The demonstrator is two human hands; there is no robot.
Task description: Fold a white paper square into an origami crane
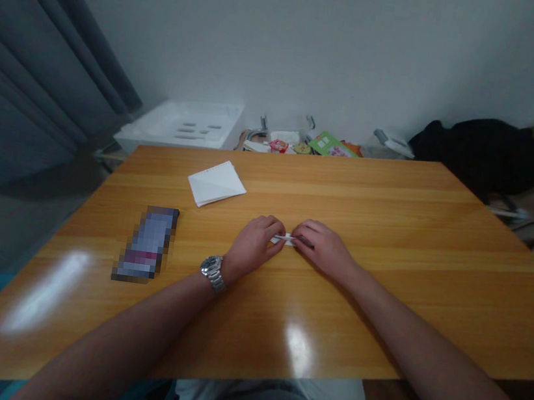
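Observation:
A small piece of white paper point(287, 239) lies low over the middle of the table, between my two hands. My left hand point(257, 241), with a silver watch at its wrist, is closed on the paper's left end, thumb and fingers together. On the opposite end, my right hand point(320, 246) pinches the paper, its fingers bent. A slim greyish edge shows under the right fingers; whether it is a fold or a separate thin thing I cannot tell. Both hands rest close to the tabletop, and the fingers hide most of the paper.
White sheets point(217, 183) lie at the back left of the wooden table point(413, 245). A phone-like device point(147, 243), blurred out, is left of my left arm. Behind the table stand a white plastic tray point(183, 126), a green booklet point(330, 145) and a black cloth point(480, 152).

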